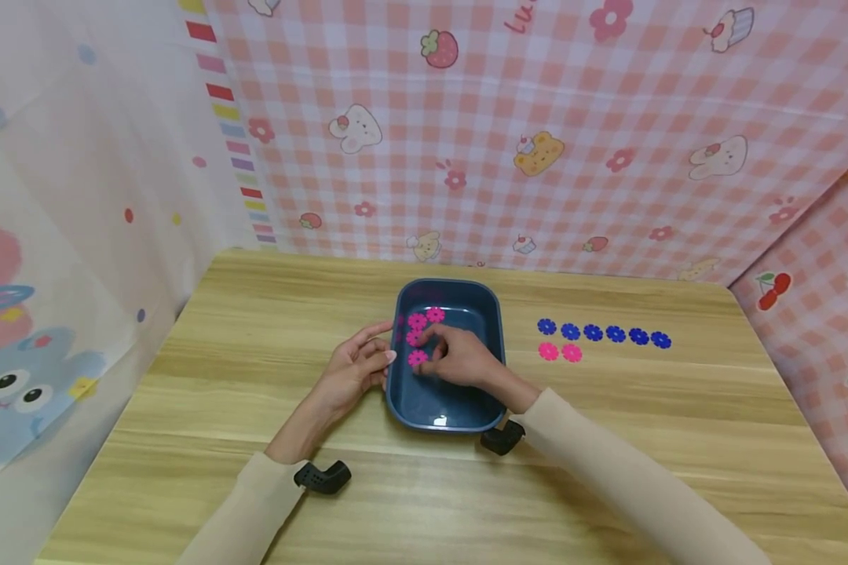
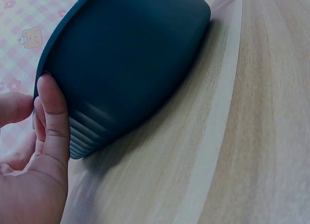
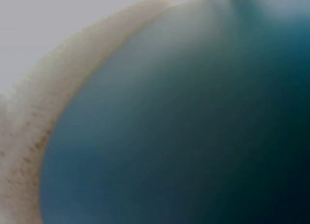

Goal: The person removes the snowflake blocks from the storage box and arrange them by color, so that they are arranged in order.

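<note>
A dark blue rectangular tub (image 1: 447,424) stands on the table. My left hand (image 1: 353,365) grips its left rim; the left wrist view shows the fingers (image 2: 54,112) against the outer wall. Inside the tub is my right hand (image 1: 459,357), its fingers bent over the left part of the floor. Several pink flower-shaped discs (image 1: 435,315) lie there, close to its fingertips. Whether it pinches one of them cannot be told. The right wrist view shows only a blurred blue surface of the tub (image 3: 160,127).
Right of the tub, several dark blue flower-shaped discs (image 1: 593,333) form a row on the wooden table (image 1: 608,439). Two pink discs (image 1: 548,351) lie just below that row's left end. A checked cloth (image 1: 480,102) hangs behind the table.
</note>
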`<state>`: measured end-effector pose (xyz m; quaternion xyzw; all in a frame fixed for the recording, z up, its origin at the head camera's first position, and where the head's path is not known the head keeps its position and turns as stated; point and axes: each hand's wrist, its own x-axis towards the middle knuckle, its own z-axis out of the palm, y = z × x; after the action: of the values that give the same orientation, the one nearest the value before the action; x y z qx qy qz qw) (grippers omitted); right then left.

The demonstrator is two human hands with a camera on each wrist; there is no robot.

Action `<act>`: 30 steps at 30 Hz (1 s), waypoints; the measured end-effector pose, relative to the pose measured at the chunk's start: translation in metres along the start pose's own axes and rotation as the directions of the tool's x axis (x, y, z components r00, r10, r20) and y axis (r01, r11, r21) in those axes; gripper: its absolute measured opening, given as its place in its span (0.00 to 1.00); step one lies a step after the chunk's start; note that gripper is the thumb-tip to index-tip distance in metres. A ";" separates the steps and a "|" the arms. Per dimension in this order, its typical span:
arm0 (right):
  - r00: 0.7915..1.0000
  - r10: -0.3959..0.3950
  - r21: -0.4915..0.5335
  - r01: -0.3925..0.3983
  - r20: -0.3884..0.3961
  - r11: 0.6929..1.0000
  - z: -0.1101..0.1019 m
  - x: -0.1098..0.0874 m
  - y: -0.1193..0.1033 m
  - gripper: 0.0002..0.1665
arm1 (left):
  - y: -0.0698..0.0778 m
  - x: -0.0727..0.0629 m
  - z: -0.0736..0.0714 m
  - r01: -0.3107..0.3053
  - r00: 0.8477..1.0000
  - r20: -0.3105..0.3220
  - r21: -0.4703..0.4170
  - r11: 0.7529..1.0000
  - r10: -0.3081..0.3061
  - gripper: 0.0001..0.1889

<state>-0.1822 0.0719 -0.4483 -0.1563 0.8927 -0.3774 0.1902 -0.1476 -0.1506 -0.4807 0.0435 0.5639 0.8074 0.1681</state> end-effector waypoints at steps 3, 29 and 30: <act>1.000 -0.006 -0.025 0.006 -0.014 1.000 0.002 0.001 0.002 0.22 | 0.000 0.000 0.000 -0.005 1.000 0.003 0.003 1.000 0.005 0.31; 0.993 -0.074 -0.172 0.058 -0.091 0.983 0.006 0.000 0.001 0.14 | 0.001 -0.001 0.001 -0.006 1.000 0.006 0.012 1.000 0.005 0.30; 0.992 -0.081 -0.176 0.063 -0.095 0.982 0.006 0.000 0.000 0.14 | 0.001 -0.001 0.001 -0.006 1.000 0.007 0.013 1.000 0.006 0.30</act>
<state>-0.1796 0.0686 -0.4522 -0.1851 0.9243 -0.3128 0.1164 -0.1463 -0.1504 -0.4797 0.0489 0.5683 0.8042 0.1674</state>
